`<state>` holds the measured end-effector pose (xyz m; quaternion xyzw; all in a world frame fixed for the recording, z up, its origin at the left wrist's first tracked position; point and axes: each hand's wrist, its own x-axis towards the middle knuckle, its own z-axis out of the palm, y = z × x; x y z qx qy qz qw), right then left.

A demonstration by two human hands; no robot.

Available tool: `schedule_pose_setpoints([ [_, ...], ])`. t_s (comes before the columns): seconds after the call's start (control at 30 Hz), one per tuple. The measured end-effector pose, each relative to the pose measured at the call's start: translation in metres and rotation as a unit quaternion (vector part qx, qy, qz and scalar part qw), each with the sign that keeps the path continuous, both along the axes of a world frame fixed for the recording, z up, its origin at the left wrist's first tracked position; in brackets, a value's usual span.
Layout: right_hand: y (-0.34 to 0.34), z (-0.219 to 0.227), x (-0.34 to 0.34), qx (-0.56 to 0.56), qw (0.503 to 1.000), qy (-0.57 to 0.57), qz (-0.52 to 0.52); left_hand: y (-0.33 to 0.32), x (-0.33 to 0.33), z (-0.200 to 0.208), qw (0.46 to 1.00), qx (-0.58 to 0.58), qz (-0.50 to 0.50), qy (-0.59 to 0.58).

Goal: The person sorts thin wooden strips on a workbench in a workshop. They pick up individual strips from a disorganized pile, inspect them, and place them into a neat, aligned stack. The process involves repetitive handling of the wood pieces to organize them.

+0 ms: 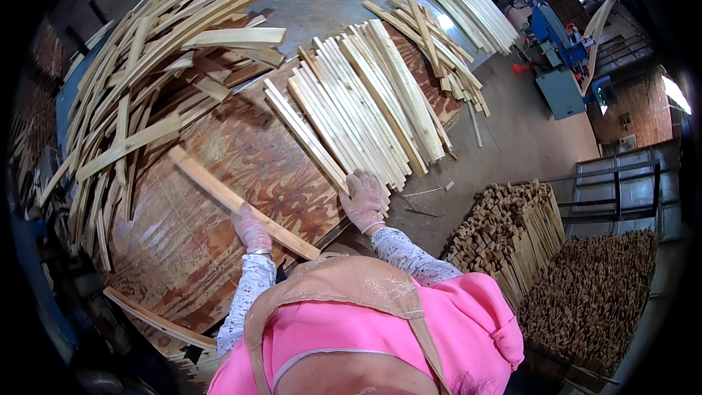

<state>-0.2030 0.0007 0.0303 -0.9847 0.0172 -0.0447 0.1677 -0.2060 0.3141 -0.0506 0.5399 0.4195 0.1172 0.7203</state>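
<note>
The left hand (251,231) closes around one wooden strip (208,183), which slants over the near left of the worn plywood tabletop (194,263). To its right, the right hand (363,199) touches the near ends of a row of pale strips (365,99); whether it pinches any, I cannot tell. Far left lies a jumbled woodpile (164,51).

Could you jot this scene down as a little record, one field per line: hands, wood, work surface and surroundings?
Left hand: gloved left hand grips a single wooden board
Right hand: gloved right hand rests at the near end of a row of pale wooden strips
Work surface: worn, reddish-brown plywood tabletop
Far left: jumbled pile of wooden slats
Lower right: densely packed stacks of wood pieces
Upper right: blue machine; purpose unclear
</note>
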Motion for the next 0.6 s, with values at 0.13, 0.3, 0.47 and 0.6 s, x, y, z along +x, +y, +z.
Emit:
schedule_pose_setpoints([
  [0.13,-0.003,-0.007,-0.003,-0.016,1.000,0.004,-0.018,-0.056,0.049,-0.001,0.985,0.097,-0.137,0.035],
  [0.3,-0.024,0.014,0.004,0.067,0.996,-0.052,0.021,-0.156,0.107,0.056,0.804,0.369,-0.457,0.093],
  [0.47,-0.055,0.030,0.021,0.086,0.991,0.040,0.093,-0.152,0.137,0.015,0.796,0.323,-0.511,0.010],
  [0.6,-0.072,0.041,0.043,0.084,0.983,0.099,0.130,-0.127,0.223,0.001,0.848,0.349,-0.365,-0.158],
])
